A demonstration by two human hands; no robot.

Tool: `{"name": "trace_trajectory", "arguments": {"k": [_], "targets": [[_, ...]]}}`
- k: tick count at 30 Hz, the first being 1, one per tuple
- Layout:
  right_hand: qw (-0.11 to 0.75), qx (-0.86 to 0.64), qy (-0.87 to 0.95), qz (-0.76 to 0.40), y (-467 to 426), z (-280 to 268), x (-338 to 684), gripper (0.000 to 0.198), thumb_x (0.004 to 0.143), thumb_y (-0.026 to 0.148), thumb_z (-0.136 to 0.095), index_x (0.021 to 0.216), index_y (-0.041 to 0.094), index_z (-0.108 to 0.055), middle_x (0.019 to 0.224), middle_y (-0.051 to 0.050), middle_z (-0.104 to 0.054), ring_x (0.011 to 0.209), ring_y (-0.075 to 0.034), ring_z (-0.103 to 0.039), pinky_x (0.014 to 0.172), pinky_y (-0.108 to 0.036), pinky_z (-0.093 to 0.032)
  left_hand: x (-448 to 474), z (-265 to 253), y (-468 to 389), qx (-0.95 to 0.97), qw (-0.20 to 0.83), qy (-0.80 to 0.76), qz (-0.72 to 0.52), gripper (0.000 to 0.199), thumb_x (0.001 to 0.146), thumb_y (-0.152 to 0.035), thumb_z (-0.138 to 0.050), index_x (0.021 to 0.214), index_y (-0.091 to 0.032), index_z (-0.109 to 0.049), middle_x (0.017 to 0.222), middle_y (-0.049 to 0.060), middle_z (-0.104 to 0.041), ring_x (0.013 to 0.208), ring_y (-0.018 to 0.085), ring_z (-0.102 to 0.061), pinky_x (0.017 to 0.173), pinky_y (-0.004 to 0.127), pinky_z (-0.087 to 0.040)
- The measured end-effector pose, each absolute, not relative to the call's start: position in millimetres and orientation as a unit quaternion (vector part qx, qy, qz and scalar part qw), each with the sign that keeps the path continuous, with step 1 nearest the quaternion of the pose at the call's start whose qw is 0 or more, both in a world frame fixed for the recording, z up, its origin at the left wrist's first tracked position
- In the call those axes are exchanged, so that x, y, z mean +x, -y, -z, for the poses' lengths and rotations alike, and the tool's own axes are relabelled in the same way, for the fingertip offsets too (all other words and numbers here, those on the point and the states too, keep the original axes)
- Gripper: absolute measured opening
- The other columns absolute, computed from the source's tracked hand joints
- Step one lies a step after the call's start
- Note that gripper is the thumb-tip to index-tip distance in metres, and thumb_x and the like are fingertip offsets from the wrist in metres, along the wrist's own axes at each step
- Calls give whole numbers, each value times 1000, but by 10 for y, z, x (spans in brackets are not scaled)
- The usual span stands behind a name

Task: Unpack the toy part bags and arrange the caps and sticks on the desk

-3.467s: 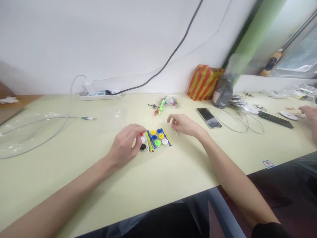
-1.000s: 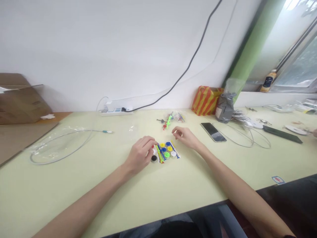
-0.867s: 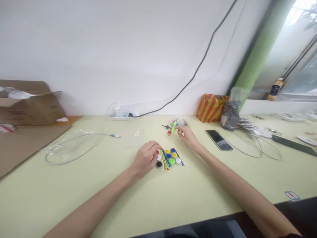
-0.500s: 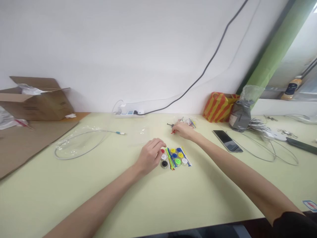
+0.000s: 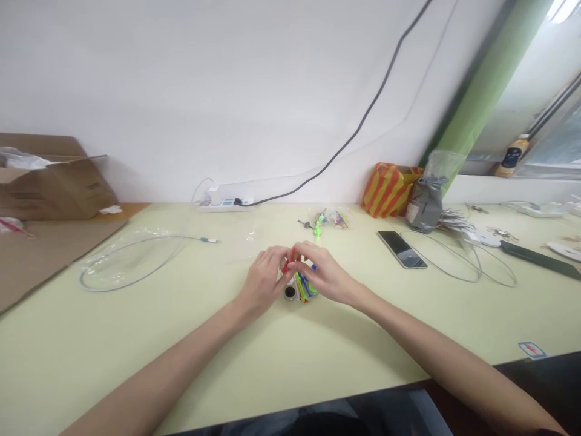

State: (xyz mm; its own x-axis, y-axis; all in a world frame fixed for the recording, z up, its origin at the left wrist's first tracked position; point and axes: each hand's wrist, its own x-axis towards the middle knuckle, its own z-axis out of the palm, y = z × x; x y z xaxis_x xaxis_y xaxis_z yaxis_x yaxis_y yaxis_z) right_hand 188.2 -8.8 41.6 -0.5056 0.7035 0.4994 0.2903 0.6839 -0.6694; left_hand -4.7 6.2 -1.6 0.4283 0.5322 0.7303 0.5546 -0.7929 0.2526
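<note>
Over a cluster of small clear round pots with coloured caps, my two hands meet. My left hand (image 5: 263,277) is closed, its thumb and fingers around a red-capped pot (image 5: 285,266). A small red plastic piece (image 5: 293,252) is pinched in my right hand (image 5: 324,271), right beside the left fingertips. Below them show a black-capped pot (image 5: 289,293) and several thin coloured plastic sticks (image 5: 301,287). My right hand hides most of the other pots. Behind lie a bright green plastic piece (image 5: 318,226) and a clear bag of small coloured parts (image 5: 338,219).
A phone (image 5: 402,249) and a looped cable (image 5: 472,275) lie to the right. Farther back are a striped bag (image 5: 388,191) and a grey bag (image 5: 425,206). At left sit a cable (image 5: 136,242), a cardboard sheet (image 5: 54,248) and an open box (image 5: 59,188). A power strip (image 5: 226,206) lies by the wall.
My right hand has come back from the bag of parts to my left hand, bringing the red piece. The green piece behind is now uncovered. The whole view has shifted slightly.
</note>
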Motion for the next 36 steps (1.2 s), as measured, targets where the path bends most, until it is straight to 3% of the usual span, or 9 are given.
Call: {"name": "trace_trajectory", "arguments": {"k": [5, 12, 18, 23, 29, 33, 36], "targets": [[407, -282, 791, -360, 185, -318, 2021, 22, 104, 42, -50, 95, 22, -54, 92, -3, -66, 84, -17, -60, 80, -30, -46, -3, -37, 18, -867, 27, 273, 417, 10, 102, -29, -57, 103, -20, -53, 88, 2, -62, 80, 19, -58, 74, 32, -45], [392, -263, 746, -469, 223, -348, 2136, 32, 96, 53, -62, 91, 21, -58, 90, -5, -69, 85, -19, -62, 80, -31, -49, 46, -5, 52, -870, -1, 214, 444, 7, 99, -22, -59, 104, -22, -54, 86, 3, -64, 78, 18, -60, 73, 32, -47], [327, -207, 711, -587, 116, -357, 2180, 35, 88, 47, -72, 77, 19, -54, 75, -1, -61, 71, -14, -56, 69, -28, -46, 92, -43, 96, -898, -22, 142, 415, 12, 99, -27, -60, 91, -22, -54, 75, 1, -62, 67, 15, -57, 64, 29, -44], [306, -174, 692, -631, 108, -346, 2176, 32, 89, 42, -71, 77, 19, -52, 69, 2, -56, 61, -10, -46, 59, -24, -38, 120, -82, 170, -891, -16, 136, 434, 10, 97, -21, -61, 92, -22, -52, 73, -1, -59, 65, 14, -55, 61, 27, -44], [384, -188, 687, -588, 19, -319, 2292, 37, 92, 51, -68, 85, 21, -50, 72, 0, -64, 54, -10, -50, 53, -25, -41, 0, -67, 92, -849, -113, 207, 472, 7, 101, -19, -49, 94, -22, -48, 74, -1, -53, 64, 13, -49, 61, 27, -44], [465, -346, 673, -459, -150, -323, 2473, 36, 89, 52, -69, 92, 19, -56, 78, -3, -71, 47, -9, -48, 44, -23, -35, -51, 0, -19, -868, -102, 252, 415, 5, 100, -21, -49, 95, -21, -50, 80, 0, -55, 68, 14, -50, 65, 28, -44], [440, -464, 685, -350, -272, -263, 2599, 25, 91, 42, -66, 93, 18, -61, 73, -3, -71, 47, -10, -51, 46, -23, -37, -62, 18, -57, -881, -85, 239, 399, 2, 99, -21, -50, 99, -20, -52, 83, 1, -56, 70, 15, -50, 68, 29, -45]]}}
